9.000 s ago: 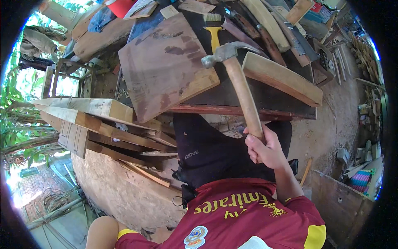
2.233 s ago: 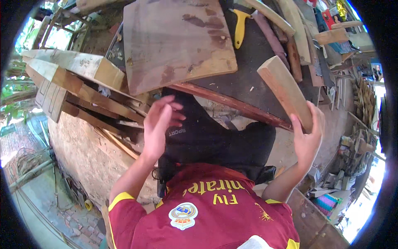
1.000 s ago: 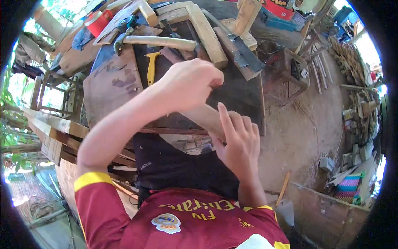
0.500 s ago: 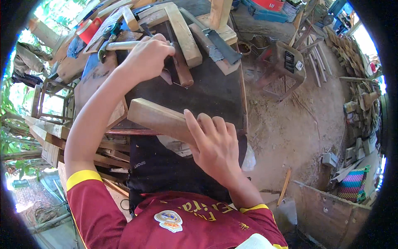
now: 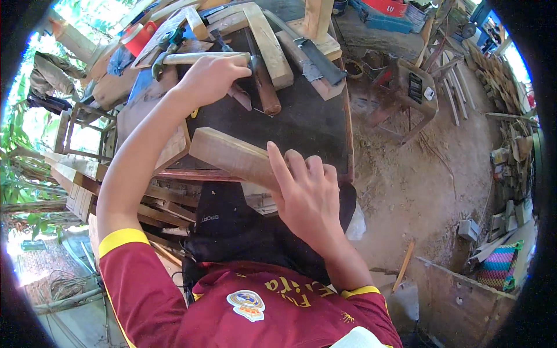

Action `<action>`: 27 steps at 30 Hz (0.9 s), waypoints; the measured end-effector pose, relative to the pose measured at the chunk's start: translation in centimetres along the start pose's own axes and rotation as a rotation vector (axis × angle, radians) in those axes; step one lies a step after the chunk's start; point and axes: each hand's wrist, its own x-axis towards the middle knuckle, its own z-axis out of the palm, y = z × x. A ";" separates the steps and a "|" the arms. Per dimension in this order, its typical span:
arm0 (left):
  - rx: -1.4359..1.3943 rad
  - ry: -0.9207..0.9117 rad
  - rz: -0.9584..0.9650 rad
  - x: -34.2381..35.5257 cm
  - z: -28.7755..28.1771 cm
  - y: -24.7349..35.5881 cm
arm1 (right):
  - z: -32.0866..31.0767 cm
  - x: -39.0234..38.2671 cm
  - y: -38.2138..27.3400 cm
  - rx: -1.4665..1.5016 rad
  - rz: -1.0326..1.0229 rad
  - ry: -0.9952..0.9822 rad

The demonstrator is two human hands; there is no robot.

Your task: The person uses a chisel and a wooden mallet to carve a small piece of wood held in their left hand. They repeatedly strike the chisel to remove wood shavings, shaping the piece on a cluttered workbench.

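Note:
My right hand [image 5: 307, 188] is closed around one end of a wooden block [image 5: 232, 153], its index finger stretched along the upper edge. The block tilts over the table's near edge, with its free end toward the left. My left hand [image 5: 212, 78] reaches over the tools at the far side, its fingers curled and mostly hidden, so what they hold does not show. Right beside its knuckles runs the pale handle of a hammer [image 5: 206, 58]. A chisel-like tool with a dark wooden handle [image 5: 268, 95] lies just right of the fingertips.
A dark-topped table [image 5: 307, 130] carries several timber pieces [image 5: 270, 52] and a handsaw [image 5: 319, 64] along its far side. A red jug [image 5: 136, 37] stands at the far left. Right of the table is a worn stool [image 5: 418, 87]. A wooden panel [image 5: 458, 296] stands at the lower right.
My left hand has drawn slightly back toward me, uncovering more of the hammer handle. The right hand keeps its hold on the block. The whole view has shifted a little.

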 end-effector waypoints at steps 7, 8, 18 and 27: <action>0.387 -0.086 0.146 2.3 0.9 -2.1 | -0.3 -0.1 -0.9 0.008 0.066 -0.043; 0.419 -0.106 0.144 2.3 0.8 -2.0 | -0.3 -0.2 -1.0 -0.002 0.077 -0.045; 0.251 -0.013 0.134 1.9 0.9 -2.8 | -0.3 -1.1 -1.8 0.020 0.148 -0.030; 0.286 0.355 0.032 0.6 0.1 -3.4 | 0.1 -0.9 -2.0 0.022 0.174 0.014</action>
